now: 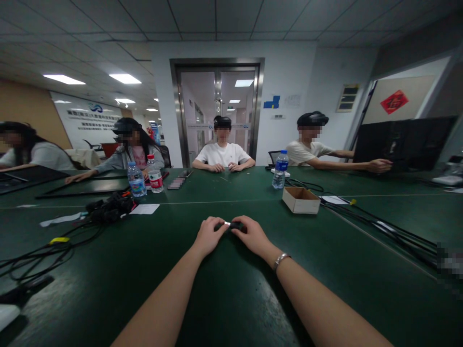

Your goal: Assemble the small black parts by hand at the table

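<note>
Both my hands rest close together over the green table [231,279], near the middle of the view. My left hand [210,236] pinches one side of a small object with a bright, shiny part [227,223]. On its right side, my right hand [252,235] has thumb and fingers closed on a small black piece [236,225]. The shiny part lies between the two hands. Whether the two pieces are joined cannot be made out. A metal bracelet [281,261] circles my right wrist.
An open cardboard box [301,205] and a water bottle [280,168] stand ahead to the right. Black cables [383,224] run along the right. Two bottles [136,180] and a black bundle [110,207] are at the left. Several people sit around the table.
</note>
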Tool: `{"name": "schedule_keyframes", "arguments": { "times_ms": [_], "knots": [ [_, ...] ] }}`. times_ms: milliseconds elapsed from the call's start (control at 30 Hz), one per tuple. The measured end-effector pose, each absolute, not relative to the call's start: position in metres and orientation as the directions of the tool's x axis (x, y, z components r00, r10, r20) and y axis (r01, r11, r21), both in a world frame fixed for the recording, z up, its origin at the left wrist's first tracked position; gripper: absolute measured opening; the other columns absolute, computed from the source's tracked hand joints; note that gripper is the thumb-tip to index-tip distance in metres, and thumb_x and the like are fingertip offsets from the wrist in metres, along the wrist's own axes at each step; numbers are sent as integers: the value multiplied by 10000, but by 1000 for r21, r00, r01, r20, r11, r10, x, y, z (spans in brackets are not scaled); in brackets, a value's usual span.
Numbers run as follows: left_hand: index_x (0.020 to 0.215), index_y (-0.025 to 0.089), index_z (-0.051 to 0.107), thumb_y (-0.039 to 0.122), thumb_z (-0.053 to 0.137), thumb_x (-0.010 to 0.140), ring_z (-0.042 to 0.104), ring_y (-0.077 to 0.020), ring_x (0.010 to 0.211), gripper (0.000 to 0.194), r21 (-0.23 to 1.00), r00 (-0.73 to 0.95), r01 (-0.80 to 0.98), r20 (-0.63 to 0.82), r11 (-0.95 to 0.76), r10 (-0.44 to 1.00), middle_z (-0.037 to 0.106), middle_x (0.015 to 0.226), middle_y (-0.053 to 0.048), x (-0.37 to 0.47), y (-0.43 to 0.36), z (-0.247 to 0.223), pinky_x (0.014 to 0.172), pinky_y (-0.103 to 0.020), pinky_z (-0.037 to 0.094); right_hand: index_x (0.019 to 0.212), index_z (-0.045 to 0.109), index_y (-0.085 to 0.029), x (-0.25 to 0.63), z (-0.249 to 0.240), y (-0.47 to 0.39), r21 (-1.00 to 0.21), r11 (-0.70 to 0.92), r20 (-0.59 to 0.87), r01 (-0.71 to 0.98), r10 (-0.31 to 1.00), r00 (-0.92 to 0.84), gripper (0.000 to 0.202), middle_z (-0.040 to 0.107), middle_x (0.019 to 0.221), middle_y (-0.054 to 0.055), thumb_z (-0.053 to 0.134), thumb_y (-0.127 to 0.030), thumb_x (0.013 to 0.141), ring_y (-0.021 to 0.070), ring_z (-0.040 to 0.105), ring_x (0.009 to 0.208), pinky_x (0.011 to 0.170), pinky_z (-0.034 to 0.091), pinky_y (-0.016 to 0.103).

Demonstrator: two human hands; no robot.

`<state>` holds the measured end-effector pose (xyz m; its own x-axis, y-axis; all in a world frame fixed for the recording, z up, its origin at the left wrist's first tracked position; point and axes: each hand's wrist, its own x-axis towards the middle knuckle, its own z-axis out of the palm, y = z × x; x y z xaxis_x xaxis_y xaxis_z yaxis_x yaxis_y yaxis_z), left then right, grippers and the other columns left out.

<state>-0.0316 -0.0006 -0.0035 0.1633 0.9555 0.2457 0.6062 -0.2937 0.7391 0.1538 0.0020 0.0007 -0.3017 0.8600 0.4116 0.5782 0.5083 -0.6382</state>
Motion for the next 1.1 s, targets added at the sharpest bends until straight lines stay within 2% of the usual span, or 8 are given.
{"name": "schedule_keyframes", "arguments": {
  "times_ms": [133,233,333,467,667,1100],
  "knots": [
    [1011,280,636,387,531,829,515,-217,1025,235,741,188,587,266,-325,946,582,1079,-51,-31,-1,-5,839,-328,428,989,646,-192,154,1,2,-633,505,410,587,862,-298,212,642,954,37,626,-205,778,156,566,812,750,460,308],
    [1078,286,598,333,576,798,516,-215,1048,284,764,167,562,269,-316,949,577,1120,-49,-31,0,-7,845,-328,427,997,643,-194,153,2,1,-636,499,405,588,865,-296,216,640,961,37,624,-213,782,149,561,783,733,458,305],
    [1128,270,566,388,594,789,516,-218,1062,361,791,128,542,256,-283,958,576,1139,-58,-31,2,-9,867,-336,425,999,643,-196,154,2,1,-638,502,405,584,864,-300,217,640,967,37,622,-212,784,148,563,787,731,458,302],
    [1025,244,626,529,449,855,520,-223,1032,376,777,144,570,227,-268,963,586,1090,-62,-31,3,-9,884,-352,417,998,646,-198,155,-1,3,-644,502,400,577,864,-305,211,642,981,33,621,-220,789,152,568,818,746,460,303],
    [899,210,653,470,401,884,524,-213,977,362,710,128,645,266,-284,956,600,987,-56,-29,6,-8,902,-346,399,1004,643,-197,155,-6,8,-640,505,409,579,862,-300,228,645,971,33,634,-236,780,150,569,809,741,461,302],
    [974,249,655,411,486,848,531,-195,969,266,766,161,559,277,-319,947,577,1034,-50,-32,9,-15,841,-309,433,1005,647,-199,156,-4,6,-634,510,405,582,859,-312,228,645,980,42,632,-231,779,160,581,850,762,462,307]
  ]
}}
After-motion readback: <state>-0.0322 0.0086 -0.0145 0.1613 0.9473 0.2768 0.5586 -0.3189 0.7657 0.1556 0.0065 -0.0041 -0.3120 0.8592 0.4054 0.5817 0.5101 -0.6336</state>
